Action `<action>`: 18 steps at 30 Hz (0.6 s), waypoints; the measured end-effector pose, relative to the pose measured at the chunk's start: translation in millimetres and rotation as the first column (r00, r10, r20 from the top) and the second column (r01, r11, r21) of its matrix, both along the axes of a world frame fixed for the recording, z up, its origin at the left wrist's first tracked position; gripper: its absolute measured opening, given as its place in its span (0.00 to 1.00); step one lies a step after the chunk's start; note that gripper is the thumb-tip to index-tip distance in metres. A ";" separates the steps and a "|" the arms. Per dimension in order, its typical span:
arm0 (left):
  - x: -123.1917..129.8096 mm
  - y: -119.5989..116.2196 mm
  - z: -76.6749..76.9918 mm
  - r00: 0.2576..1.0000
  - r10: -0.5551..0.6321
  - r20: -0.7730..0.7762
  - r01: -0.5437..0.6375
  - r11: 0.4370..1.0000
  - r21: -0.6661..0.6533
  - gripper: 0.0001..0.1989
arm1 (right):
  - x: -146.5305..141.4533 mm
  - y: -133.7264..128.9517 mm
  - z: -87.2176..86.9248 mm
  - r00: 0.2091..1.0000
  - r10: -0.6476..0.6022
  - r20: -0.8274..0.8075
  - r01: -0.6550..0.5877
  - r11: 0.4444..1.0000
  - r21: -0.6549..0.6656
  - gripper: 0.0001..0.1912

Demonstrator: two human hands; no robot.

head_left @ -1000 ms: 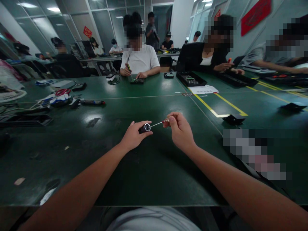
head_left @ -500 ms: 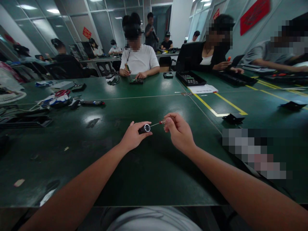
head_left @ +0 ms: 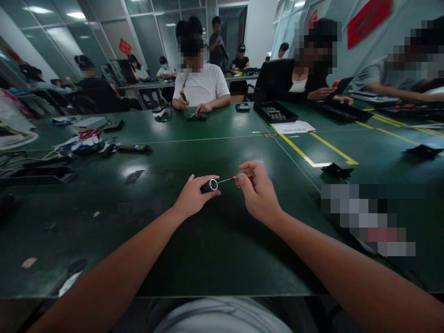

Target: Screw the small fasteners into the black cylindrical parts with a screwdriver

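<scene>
Above the green table (head_left: 222, 259), my left hand (head_left: 190, 198) is closed round a short black cylinder (head_left: 209, 185) with a silver-rimmed round end turned to the right. In my right hand (head_left: 258, 189) is a screwdriver (head_left: 234, 178) with a red-tipped, partly see-through handle, pinched between thumb and fingers. Its thin shaft points left, and the tip meets the cylinder's round end. Whether the tip sits in a screw is too small to tell. Most of the cylinder's body is hidden by my left fingers.
A black pen-like tool (head_left: 133, 148) and a pile of cables and cloth (head_left: 85, 141) lie to the left. Far right are a small black part (head_left: 337, 170) and a black tray (head_left: 275, 112). Across the table, a person in a white shirt (head_left: 201, 83) handles a circuit board (head_left: 196, 116).
My right fingers have shifted on the screwdriver's handle, and more of the handle now shows. Both hands stay almost in place, with the tip still at the cylinder's end.
</scene>
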State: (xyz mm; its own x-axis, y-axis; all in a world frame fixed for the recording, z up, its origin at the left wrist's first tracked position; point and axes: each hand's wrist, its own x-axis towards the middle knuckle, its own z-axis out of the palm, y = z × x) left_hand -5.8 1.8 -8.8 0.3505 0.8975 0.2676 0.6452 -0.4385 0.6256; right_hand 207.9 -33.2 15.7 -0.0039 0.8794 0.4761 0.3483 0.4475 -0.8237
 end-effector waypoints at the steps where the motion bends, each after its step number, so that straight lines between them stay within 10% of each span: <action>1: -0.3 0.0 0.6 1.000 0.007 0.003 -0.008 1.000 0.001 0.22 | 0.5 1.0 -1.0 1.000 0.008 -0.004 -0.008 1.000 0.003 0.09; 18: -1.9 0.0 0.6 0.999 -0.043 0.034 0.042 0.999 0.021 0.22 | 2.6 2.7 5.1 0.996 -0.006 0.094 0.005 1.000 0.007 0.14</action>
State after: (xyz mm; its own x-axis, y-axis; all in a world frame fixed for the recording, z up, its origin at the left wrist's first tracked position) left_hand -7.7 1.7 -8.2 0.3788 0.8762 0.2981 0.6042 -0.4781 0.6375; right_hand 210.6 -30.5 20.7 -0.0441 0.8761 0.4802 0.4269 0.4511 -0.7838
